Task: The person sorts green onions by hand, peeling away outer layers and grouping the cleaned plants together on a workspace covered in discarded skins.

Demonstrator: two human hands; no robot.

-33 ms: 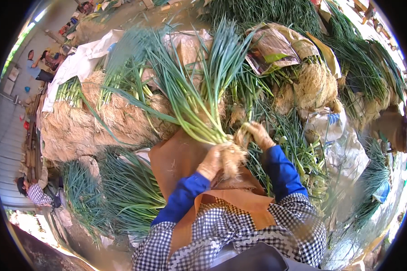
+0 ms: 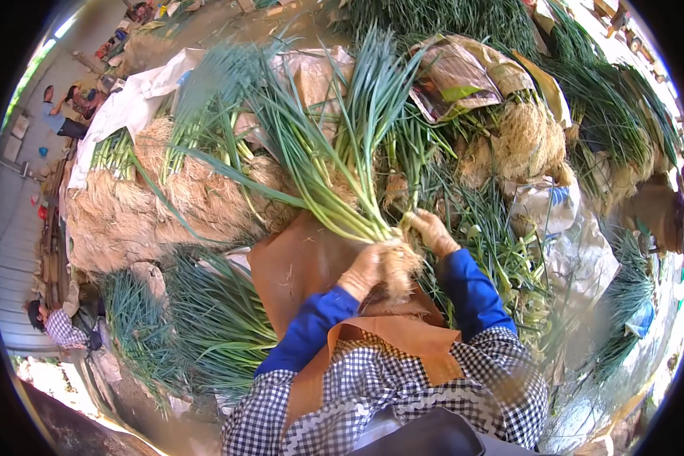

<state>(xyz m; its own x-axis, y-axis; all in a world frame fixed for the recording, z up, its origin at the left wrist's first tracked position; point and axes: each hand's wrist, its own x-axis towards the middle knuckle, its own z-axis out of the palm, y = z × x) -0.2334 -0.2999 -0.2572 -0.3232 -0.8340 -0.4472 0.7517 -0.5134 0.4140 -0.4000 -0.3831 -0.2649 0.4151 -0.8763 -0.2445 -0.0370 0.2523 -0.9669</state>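
Note:
A loose bunch of green onions [image 2: 338,194] fans away from me, its long leaves pointing to the far side. Its pale, hairy roots [image 2: 400,267] hang toward my lap. My left hand [image 2: 365,270] is wrapped round the white stem ends just above the roots. On the other side of the root end, my right hand [image 2: 433,234] has its fingers closed in a pinch beside the stems. Whatever lies between those fingers is too small to make out. A brown apron or sheet [image 2: 300,262] spreads under both hands.
Beyond the bunch, a row of bundled green onions lies with tan roots [image 2: 129,216] toward me. More leafy onions [image 2: 220,319] are piled at my left, and loose stalks [image 2: 501,258] at my right. Plastic sheeting [image 2: 577,266] lies farther right. People [image 2: 67,327] are at the far left.
My right hand has shifted slightly down and turned a little at the stem ends. The root end and my left hand have moved slightly to the right.

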